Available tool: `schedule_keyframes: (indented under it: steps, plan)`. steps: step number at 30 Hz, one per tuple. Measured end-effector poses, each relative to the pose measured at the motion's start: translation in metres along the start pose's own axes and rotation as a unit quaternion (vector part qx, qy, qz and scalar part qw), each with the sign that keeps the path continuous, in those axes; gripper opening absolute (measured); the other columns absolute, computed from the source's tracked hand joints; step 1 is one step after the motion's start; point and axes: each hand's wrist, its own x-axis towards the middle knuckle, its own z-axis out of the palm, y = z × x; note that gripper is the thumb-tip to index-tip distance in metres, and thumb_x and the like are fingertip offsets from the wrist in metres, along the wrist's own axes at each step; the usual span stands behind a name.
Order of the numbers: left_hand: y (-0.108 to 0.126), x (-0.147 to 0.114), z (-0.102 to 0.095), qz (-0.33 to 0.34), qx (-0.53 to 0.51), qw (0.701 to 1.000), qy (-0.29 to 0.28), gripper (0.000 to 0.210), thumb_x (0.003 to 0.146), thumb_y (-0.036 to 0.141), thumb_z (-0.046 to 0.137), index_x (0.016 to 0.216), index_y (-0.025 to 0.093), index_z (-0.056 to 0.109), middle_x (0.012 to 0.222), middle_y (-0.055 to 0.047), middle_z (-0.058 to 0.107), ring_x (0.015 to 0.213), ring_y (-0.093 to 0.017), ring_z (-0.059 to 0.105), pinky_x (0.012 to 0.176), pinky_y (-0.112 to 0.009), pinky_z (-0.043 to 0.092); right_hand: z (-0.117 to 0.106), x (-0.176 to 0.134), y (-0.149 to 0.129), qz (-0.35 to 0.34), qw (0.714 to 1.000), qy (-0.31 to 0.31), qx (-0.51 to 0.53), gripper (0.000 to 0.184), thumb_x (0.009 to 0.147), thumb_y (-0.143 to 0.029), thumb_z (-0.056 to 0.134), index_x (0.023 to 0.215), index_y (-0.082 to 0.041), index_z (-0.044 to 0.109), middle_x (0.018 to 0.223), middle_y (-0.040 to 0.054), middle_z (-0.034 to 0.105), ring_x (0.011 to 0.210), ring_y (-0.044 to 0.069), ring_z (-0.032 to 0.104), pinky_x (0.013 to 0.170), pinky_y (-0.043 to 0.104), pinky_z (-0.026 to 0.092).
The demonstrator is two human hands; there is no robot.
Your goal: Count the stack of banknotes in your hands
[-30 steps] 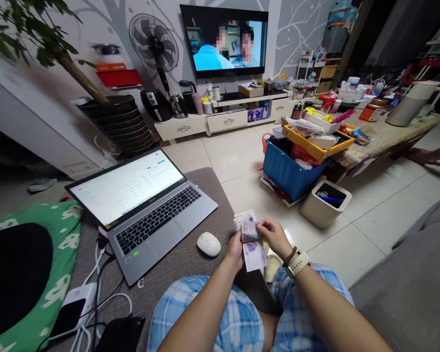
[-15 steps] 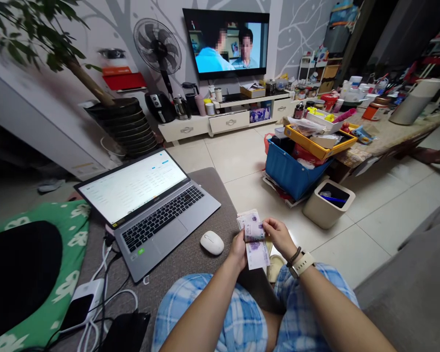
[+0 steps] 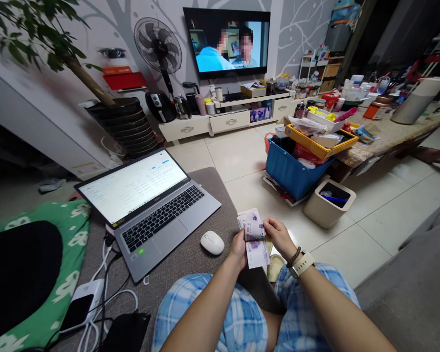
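Note:
A small stack of purple-white banknotes (image 3: 257, 254) is held above my lap, with one note folded over toward the top. My left hand (image 3: 239, 247) grips the stack along its left edge, thumb on top. At the right edge, my right hand (image 3: 278, 234) pinches the upper note between thumb and fingers; a watch and a dark bracelet are on that wrist. A white computer mouse (image 3: 212, 243) lies on the grey-brown seat just left of my left hand. The exact number of notes cannot be made out.
An open laptop (image 3: 157, 220) rests on the seat to the left, with cables and a white power bank (image 3: 85, 300) nearer me. Beyond my right hand stand a beige bin (image 3: 317, 210) and a blue crate (image 3: 293, 168), beside a crowded low table (image 3: 381, 142).
Almost nothing differs. Both hands keep their hold on the banknotes, and the view has shifted very slightly.

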Motion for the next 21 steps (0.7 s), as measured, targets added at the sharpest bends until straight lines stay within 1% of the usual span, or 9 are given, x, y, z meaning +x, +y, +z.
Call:
schedule_keyframes:
  steps: [5, 10, 12, 14, 17, 19, 21]
  plan:
    - [0.001, -0.001, 0.001, -0.007, 0.008, 1.000, 0.000, 0.032, 0.086, 0.033, 0.058, 0.105, 0.009, 0.067, 0.089, -0.014, 0.075, 0.080, -0.026, 0.072, 0.077, -0.040, 0.057, 0.001, -0.002, -0.004, 0.004, 1.000, -0.006, 0.019, 0.038, 0.079, -0.054, 0.059, 0.063, -0.021, 0.049, 0.053, -0.0055, 0.041, 0.049, 0.011, 0.036, 0.048, 0.024, 0.029]
    - [0.005, -0.007, 0.005, -0.017, 0.022, 0.999, -0.014, 0.031, 0.083, 0.033, 0.062, 0.100, 0.008, 0.067, 0.081, -0.014, 0.074, 0.074, -0.026, 0.072, 0.076, -0.040, 0.057, 0.000, -0.001, -0.002, 0.011, 0.999, -0.034, 0.024, 0.043, 0.085, -0.057, 0.052, 0.063, -0.021, 0.054, 0.050, -0.0022, 0.051, 0.048, 0.013, 0.044, 0.049, 0.025, 0.034]
    - [0.006, -0.010, 0.006, -0.018, 0.022, 0.999, -0.014, 0.028, 0.083, 0.031, 0.063, 0.099, 0.008, 0.067, 0.081, -0.013, 0.074, 0.074, -0.026, 0.072, 0.076, -0.040, 0.058, -0.002, 0.000, 0.002, 0.009, 1.000, -0.010, 0.000, 0.043, 0.083, -0.058, 0.055, 0.061, -0.021, 0.053, 0.050, -0.0016, 0.053, 0.049, 0.013, 0.046, 0.050, 0.026, 0.035]
    - [0.007, -0.012, 0.008, -0.014, 0.025, 1.000, -0.013, 0.025, 0.082, 0.028, 0.063, 0.098, 0.009, 0.068, 0.082, -0.013, 0.074, 0.076, -0.026, 0.073, 0.077, -0.040, 0.058, -0.004, 0.002, 0.006, 0.007, 0.999, 0.036, -0.032, 0.042, 0.078, -0.057, 0.063, 0.060, -0.021, 0.052, 0.052, -0.0016, 0.053, 0.051, 0.014, 0.048, 0.051, 0.026, 0.037]
    - [0.007, -0.014, 0.010, 0.003, 0.033, 0.999, -0.009, 0.021, 0.079, 0.023, 0.067, 0.094, 0.009, 0.068, 0.083, -0.013, 0.075, 0.075, -0.026, 0.073, 0.077, -0.040, 0.058, -0.006, 0.004, 0.010, 0.014, 0.994, 0.087, -0.067, 0.038, 0.072, -0.056, 0.068, 0.065, -0.021, 0.055, 0.056, -0.0009, 0.057, 0.053, 0.015, 0.051, 0.052, 0.026, 0.039]
    - [0.006, -0.015, 0.010, 0.017, 0.041, 0.999, -0.005, 0.018, 0.077, 0.019, 0.068, 0.091, 0.008, 0.068, 0.082, -0.013, 0.075, 0.073, -0.025, 0.072, 0.076, -0.038, 0.058, -0.006, 0.004, 0.011, 0.017, 0.993, 0.092, -0.076, 0.036, 0.071, -0.055, 0.068, 0.067, -0.021, 0.056, 0.056, -0.0007, 0.058, 0.053, 0.015, 0.052, 0.052, 0.027, 0.039]
    - [0.006, -0.015, 0.011, 0.023, 0.050, 0.998, -0.001, 0.015, 0.076, 0.015, 0.067, 0.089, 0.007, 0.068, 0.081, -0.013, 0.075, 0.072, -0.024, 0.072, 0.075, -0.037, 0.058, -0.006, 0.003, 0.011, 0.014, 0.994, 0.078, -0.078, 0.033, 0.072, -0.051, 0.067, 0.065, -0.021, 0.055, 0.055, -0.0011, 0.057, 0.053, 0.015, 0.051, 0.051, 0.026, 0.039]
